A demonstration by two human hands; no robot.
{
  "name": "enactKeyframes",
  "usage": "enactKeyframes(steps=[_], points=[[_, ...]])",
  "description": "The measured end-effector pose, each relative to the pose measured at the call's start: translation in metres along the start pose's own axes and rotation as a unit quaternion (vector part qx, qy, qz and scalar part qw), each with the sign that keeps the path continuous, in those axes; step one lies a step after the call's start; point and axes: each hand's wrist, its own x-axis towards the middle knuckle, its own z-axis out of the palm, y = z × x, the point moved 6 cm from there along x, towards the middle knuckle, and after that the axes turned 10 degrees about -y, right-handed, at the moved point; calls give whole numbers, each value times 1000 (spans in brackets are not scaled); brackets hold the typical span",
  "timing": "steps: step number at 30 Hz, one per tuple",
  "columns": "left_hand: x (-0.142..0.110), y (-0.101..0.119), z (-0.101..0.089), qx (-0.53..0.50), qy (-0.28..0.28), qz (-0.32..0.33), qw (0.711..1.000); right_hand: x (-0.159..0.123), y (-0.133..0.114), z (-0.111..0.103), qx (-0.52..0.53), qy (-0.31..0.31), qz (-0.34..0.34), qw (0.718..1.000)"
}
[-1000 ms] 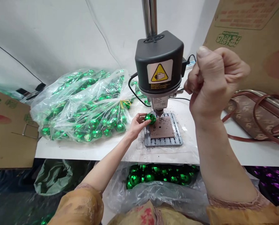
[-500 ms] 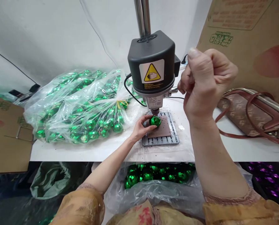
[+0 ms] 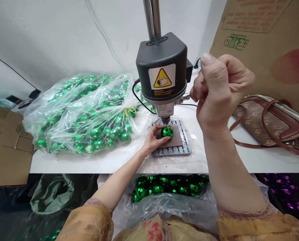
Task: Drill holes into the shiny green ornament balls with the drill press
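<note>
A green mirrored ball ornament (image 3: 167,132) is pinched between the thumb and fingers of my left hand (image 3: 153,140). It rests on a brown board (image 3: 177,142) over the slotted grey base plate (image 3: 172,153), directly under the bit of a black drill press (image 3: 162,68). The thin bit meets the top of the ball; whether it has gone in, I cannot tell. Raised at the right, my right hand (image 3: 218,90) is closed in a fist around the press's lever (image 3: 186,96). Its grip end is hidden inside my fingers.
Clear plastic bags (image 3: 79,117) of green balls fill the table's left side. An open bag (image 3: 164,201) of more balls lies below the front edge. At right are a brown handbag (image 3: 270,120) and a cardboard box (image 3: 252,60). Dark shavings surround the plate.
My left hand and the green ball have shifted slightly toward me and to the right. The bit now shows above the ball. My right hand stays nearly still.
</note>
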Motion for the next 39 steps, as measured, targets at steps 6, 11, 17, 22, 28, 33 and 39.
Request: enactKeyframes(steps=[6, 11, 17, 22, 28, 33, 39], points=[[0, -3, 0, -15, 7, -13, 1000, -9, -3, -1, -1, 5, -9, 1000], [0, -2, 3, -37, 8, -4, 999, -29, -6, -8, -33, 32, -30, 998], [-1, -4, 4, -36, 7, -5, 999, -39, -2, -9, -18, 12, -71, 997], [-1, -5, 5, -51, 7, -7, 999, -42, 1, -11, -6, 17, -98, 995], [-1, -5, 5, -57, 5, -4, 998, -52, 6, -17, -20, 4, -105, 994], [-1, -6, 4, -57, 11, 0, 998, -55, 10, -19, 0, 5, -125, 992], [-1, -6, 5, -55, 16, -5, 998, -57, 8, -19, -8, 0, -151, 988]])
